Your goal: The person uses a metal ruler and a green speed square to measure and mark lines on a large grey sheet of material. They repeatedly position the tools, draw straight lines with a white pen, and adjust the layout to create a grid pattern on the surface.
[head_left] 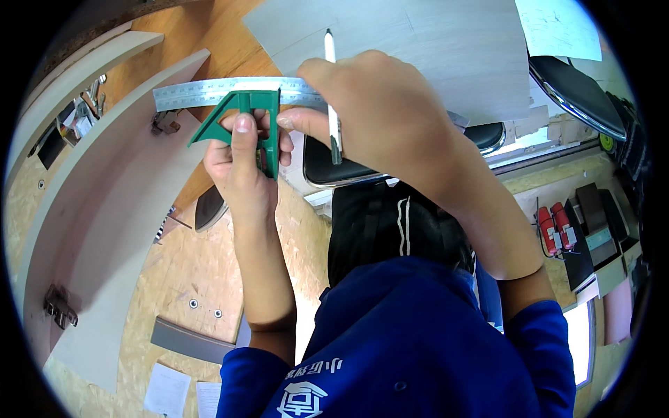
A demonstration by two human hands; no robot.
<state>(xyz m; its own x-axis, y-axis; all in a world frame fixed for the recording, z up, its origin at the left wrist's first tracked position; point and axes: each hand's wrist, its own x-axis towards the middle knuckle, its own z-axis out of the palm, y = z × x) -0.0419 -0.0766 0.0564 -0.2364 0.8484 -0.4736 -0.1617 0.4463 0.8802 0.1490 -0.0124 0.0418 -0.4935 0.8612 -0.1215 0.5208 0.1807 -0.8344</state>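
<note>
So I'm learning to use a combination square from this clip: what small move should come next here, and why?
Probably seat the green square head firmly against the pale board, then bring the pencil tip to the steel rule. The left hand pinches the head, while the right hand holds the pencil pointing away, not marking.

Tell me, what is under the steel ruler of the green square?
Under the steel ruler lies orange-brown wood. Further right, the right hand, holding a pencil, covers whatever the ruler rests on.
</note>
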